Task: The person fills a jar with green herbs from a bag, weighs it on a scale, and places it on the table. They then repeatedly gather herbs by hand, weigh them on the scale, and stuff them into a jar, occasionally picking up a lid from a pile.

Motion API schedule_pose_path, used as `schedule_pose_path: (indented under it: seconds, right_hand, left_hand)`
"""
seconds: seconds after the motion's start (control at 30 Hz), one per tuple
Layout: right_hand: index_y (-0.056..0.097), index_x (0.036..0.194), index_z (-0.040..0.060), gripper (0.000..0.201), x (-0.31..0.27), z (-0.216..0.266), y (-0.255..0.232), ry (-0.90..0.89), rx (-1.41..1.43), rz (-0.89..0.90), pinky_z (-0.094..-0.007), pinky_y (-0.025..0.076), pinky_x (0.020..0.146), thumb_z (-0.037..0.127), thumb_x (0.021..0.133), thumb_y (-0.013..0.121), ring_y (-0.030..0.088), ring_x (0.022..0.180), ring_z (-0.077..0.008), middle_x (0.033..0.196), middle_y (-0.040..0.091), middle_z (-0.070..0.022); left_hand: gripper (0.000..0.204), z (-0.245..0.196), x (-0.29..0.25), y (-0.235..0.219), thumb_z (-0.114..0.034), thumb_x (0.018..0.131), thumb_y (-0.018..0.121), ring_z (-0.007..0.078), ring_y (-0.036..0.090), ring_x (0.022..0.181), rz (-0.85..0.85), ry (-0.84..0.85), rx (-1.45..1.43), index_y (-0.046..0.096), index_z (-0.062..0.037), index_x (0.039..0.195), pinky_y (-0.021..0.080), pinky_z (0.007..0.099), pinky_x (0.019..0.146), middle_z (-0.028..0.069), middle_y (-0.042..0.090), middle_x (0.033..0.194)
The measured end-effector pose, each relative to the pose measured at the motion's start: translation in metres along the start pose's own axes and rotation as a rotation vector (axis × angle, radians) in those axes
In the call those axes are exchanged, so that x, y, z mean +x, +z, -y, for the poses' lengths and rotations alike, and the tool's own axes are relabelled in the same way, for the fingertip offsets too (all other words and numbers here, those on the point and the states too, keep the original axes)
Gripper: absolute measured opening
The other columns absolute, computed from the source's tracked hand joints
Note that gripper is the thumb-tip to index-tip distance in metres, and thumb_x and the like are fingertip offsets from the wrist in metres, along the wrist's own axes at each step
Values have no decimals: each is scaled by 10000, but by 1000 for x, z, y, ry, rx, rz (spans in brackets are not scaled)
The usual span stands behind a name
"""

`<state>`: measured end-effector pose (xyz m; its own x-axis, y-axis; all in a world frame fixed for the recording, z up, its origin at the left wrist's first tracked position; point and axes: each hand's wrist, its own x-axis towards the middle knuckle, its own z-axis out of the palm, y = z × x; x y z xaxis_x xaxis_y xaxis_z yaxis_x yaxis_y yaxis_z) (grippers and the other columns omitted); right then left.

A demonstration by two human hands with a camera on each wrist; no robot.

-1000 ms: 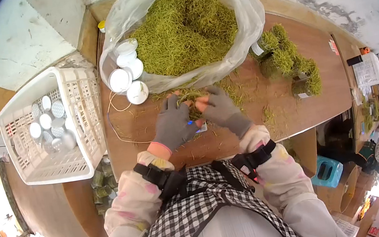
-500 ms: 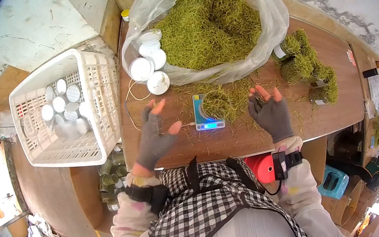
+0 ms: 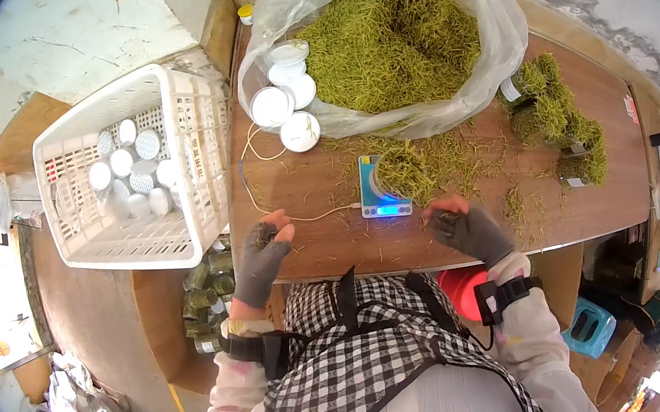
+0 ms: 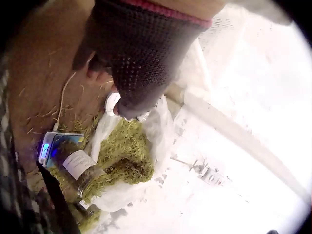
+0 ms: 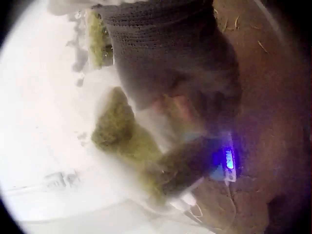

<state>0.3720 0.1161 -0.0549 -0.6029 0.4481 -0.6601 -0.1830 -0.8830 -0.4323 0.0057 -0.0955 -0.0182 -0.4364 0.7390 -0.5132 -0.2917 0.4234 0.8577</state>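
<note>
On the table [image 3: 329,253] stands a small blue digital scale [image 3: 369,178] with a lit display. A clear jar [image 4: 80,163] with a white label is on it, heaped with green dried herb [image 3: 404,173] that spills over the rim. To the left of the scale my gloved left hand [image 3: 263,260] hovers with fingers loosely bent and nothing in them. My gloved right hand [image 3: 468,231] is just right of the scale's front corner, its fingers loosely curled and holding nothing. In the right wrist view that hand [image 5: 180,73] is blurred near the jar.
A large plastic bag [image 3: 508,9] of green herb [image 3: 397,31] lies behind the scale. White round lids [image 3: 273,105] sit at its left edge. A white basket [image 3: 187,185] with round pieces is on the left, several filled jars [image 3: 586,157] on the right. A cable [image 3: 319,217] runs to the scale.
Both hands were together over the scale, then drew apart, uncovering the jar. Since then the fingers have curled more, and the right hand has come lower and nearer the scale. The head view shifted.
</note>
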Motion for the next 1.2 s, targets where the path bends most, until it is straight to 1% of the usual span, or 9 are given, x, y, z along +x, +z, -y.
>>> schedule_pose_path:
  seconds: [0.07, 0.17, 0.4, 0.47, 0.5, 0.57, 0.83, 1.07, 1.2]
  right_hand:
    - [531, 1338, 35, 456, 2, -12, 15, -227, -853, 273, -356, 556, 888, 369, 1033, 587, 695, 994, -230, 1176, 692, -98]
    - [571, 1300, 68, 394, 14, -14, 58, 220, -513, 56, -320, 555, 853, 350, 1027, 605, 696, 969, -208, 1145, 697, -89]
    - [612, 1238, 85, 303, 53, -45, 13, 227, -427, 26, -310, 550, 812, 298, 1023, 604, 685, 919, -172, 1073, 694, -54]
    - [625, 1239, 75, 298, 32, -36, -21, -293, -785, 149, -295, 541, 798, 265, 1010, 616, 676, 910, -177, 1040, 693, -50]
    - [625, 1239, 75, 298, 24, -25, -34, -290, -790, 147, -295, 541, 798, 265, 1010, 616, 676, 910, -177, 1040, 693, -50]
    - [613, 1292, 50, 369, 8, -7, -51, -183, -420, -403, -286, 535, 825, 213, 967, 672, 664, 953, -180, 1082, 681, -66]
    - [591, 1321, 35, 544, 7, -2, 87, -929, -1363, -316, -363, 537, 811, 271, 875, 796, 672, 906, -240, 1020, 690, -139]
    - [678, 1173, 70, 378, 22, 11, 89, -960, -1634, -329, -426, 548, 733, 276, 869, 769, 684, 822, -324, 929, 686, -146]
    - [710, 1078, 51, 232, -2, 24, 102, -982, -1437, -250, -359, 539, 680, 199, 904, 747, 670, 742, -227, 855, 699, -126]
  left_hand:
    - [472, -1, 1, 2, -223, 946, 717, 142, 628, 1105, 5, 19, 27, 584, -32, 1356, 516, 282, 862, 67, 651, 1250]
    - [456, -1, 1, 6, -213, 945, 722, 120, 624, 1057, 33, 8, 41, 595, -28, 1341, 513, 267, 846, 52, 663, 1212]
    - [417, 9, 2, 8, -188, 951, 719, 99, 603, 983, 75, 50, 66, 609, -23, 1318, 511, 258, 831, 20, 658, 1144]
    - [412, 11, 1, 7, -188, 951, 721, 94, 599, 982, 71, 52, 84, 613, -25, 1313, 510, 258, 832, 22, 655, 1146]
    - [433, 9, -1, 7, -196, 944, 726, 128, 619, 998, 51, 39, 89, 602, -18, 1319, 520, 278, 856, 63, 661, 1145]
    - [454, 15, 3, 8, -203, 938, 731, 161, 639, 1015, 34, 23, 88, 591, -10, 1324, 529, 298, 880, 103, 668, 1145]
    - [571, -57, 30, 106, -249, 919, 684, 443, 455, 1317, 189, 937, 909, 512, -81, 1437, 433, 490, 1086, 223, 431, 1475]
    - [456, -40, 51, 144, -204, 898, 662, 438, 446, 1325, 160, 1082, 1060, 617, -83, 1336, 449, 515, 1064, 174, 455, 1468]
    - [402, -39, 51, 145, -208, 905, 652, 438, 449, 1322, 139, 1038, 1095, 658, -82, 1286, 449, 509, 1066, 174, 459, 1465]
